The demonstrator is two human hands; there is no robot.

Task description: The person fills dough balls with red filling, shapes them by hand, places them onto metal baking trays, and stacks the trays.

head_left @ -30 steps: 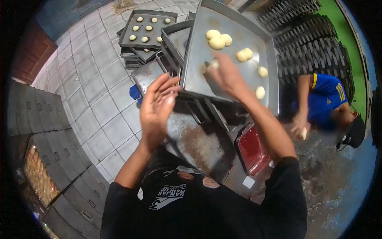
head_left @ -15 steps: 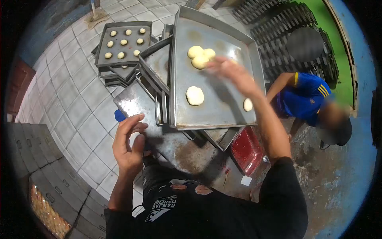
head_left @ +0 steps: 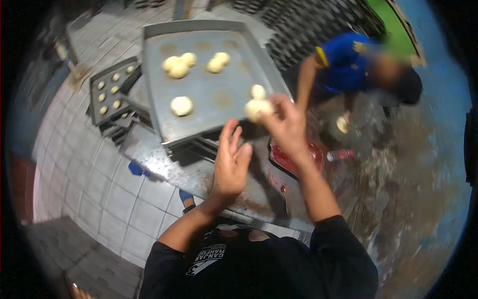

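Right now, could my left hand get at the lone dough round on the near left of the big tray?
Probably yes: your left hand looks empty and open, with only the tray's near rim seemingly between it and the dough round. Your right hand sits farther right.

The right hand (head_left: 286, 124) is motion-blurred; its thumb and fingers cover part of the dough piece (head_left: 252, 111). The same hand screens part of the red tray (head_left: 282, 158). The large baking tray (head_left: 219, 95) conceals most of the trays stacked beneath it. The head of the co-worker (head_left: 343, 65) is blurred. Print on the clear container (head_left: 338, 155) is illegible. The item (head_left: 79, 292) at lower left is cut off and unidentifiable
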